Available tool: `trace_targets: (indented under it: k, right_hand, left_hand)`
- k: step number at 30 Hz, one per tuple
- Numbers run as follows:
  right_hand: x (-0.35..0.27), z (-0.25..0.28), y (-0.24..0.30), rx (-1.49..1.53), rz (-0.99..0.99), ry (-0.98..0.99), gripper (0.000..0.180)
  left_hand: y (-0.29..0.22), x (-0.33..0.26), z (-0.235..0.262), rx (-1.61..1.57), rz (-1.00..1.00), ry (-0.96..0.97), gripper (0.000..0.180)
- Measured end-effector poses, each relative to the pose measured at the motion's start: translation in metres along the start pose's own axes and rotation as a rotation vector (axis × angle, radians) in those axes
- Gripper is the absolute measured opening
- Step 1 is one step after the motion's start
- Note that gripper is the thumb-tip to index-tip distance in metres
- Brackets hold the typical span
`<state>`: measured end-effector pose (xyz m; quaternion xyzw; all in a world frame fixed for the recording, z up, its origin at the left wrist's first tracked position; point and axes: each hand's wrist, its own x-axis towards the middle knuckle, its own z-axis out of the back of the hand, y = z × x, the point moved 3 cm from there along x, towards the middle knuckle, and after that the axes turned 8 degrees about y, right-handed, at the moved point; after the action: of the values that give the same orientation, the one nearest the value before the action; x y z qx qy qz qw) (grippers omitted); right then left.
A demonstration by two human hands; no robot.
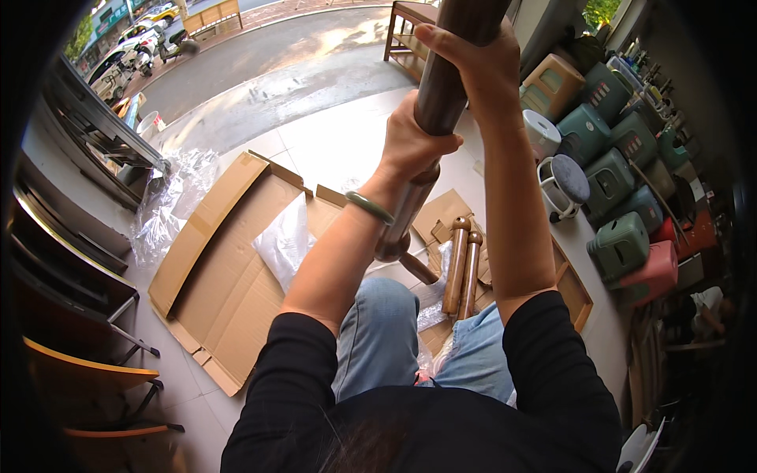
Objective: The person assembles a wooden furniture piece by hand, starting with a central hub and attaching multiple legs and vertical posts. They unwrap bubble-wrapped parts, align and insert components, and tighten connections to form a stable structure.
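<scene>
A thick dark brown pole (441, 94) stands tilted before me, its top running out past the upper edge. My left hand (418, 142), below a green bangle (369, 208), is wrapped round it at mid-height. Higher up, my right hand (481, 67) grips the same pole with the thumb across its front. The pole's shinier lower section (408, 206) ends in a rounded foot between my knees, where a short brown rod (419, 269) juts out to the lower right. Two brown wooden rods with ball ends (456, 268) lie beside it.
An opened cardboard box (229, 268) lies at left with a white foam-like packet (285, 240) on it. Clear plastic wrap (169, 205) is behind it. Stacked plastic stools (619, 244) line the right; chairs (95, 363) stand at left. A wooden shelf (406, 39) is at the back.
</scene>
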<state>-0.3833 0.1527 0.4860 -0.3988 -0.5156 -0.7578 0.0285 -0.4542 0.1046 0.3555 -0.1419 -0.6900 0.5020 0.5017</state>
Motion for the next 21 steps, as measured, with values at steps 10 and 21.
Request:
trace_targets:
  k: [10,21]
  right_hand:
    - [-0.01,-0.001,-0.024,-0.276,0.028,-0.29,0.052]
    - [-0.005,0.017,-0.032,0.354,-0.143,0.229,0.044]
  left_hand:
    - [-0.014,-0.021,-0.017,0.168,0.1,-0.353,0.056]
    - [0.016,0.015,0.02,-0.369,0.175,0.559,0.049]
